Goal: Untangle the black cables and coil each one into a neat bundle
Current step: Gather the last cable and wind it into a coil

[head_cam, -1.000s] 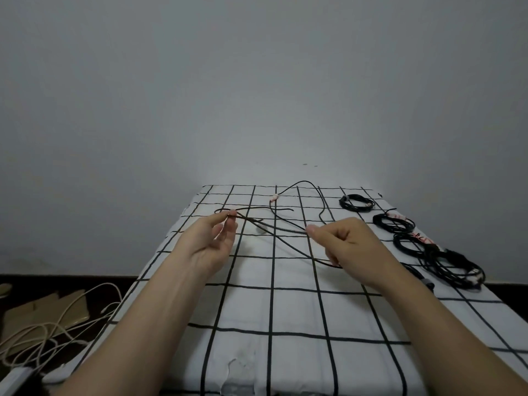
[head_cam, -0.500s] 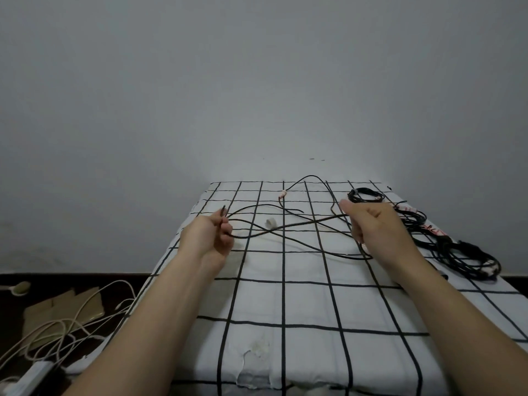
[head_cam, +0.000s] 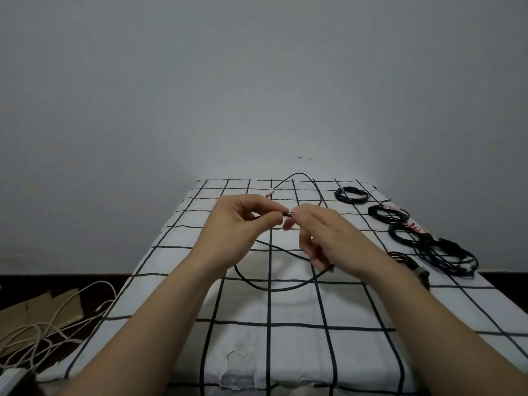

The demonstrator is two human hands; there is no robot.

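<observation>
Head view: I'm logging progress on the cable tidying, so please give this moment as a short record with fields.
left hand: pinches the loose black cable above the checked cloth
right hand: pinches the same cable, fingertips close to the left hand's
loose black cable: uncoiled; one loop shows below the hands, another reaches the far edge
coiled bundles: in a row along the cloth's right edge
pale cables: heaped on the floor, left of the table

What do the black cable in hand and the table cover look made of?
The black cable: probably rubber or PVC jacket, matte; it droops in a smooth loop without glare. The table cover: seemingly woven cloth, matte white with black grid; soft creases and worn patches near the front.
</observation>
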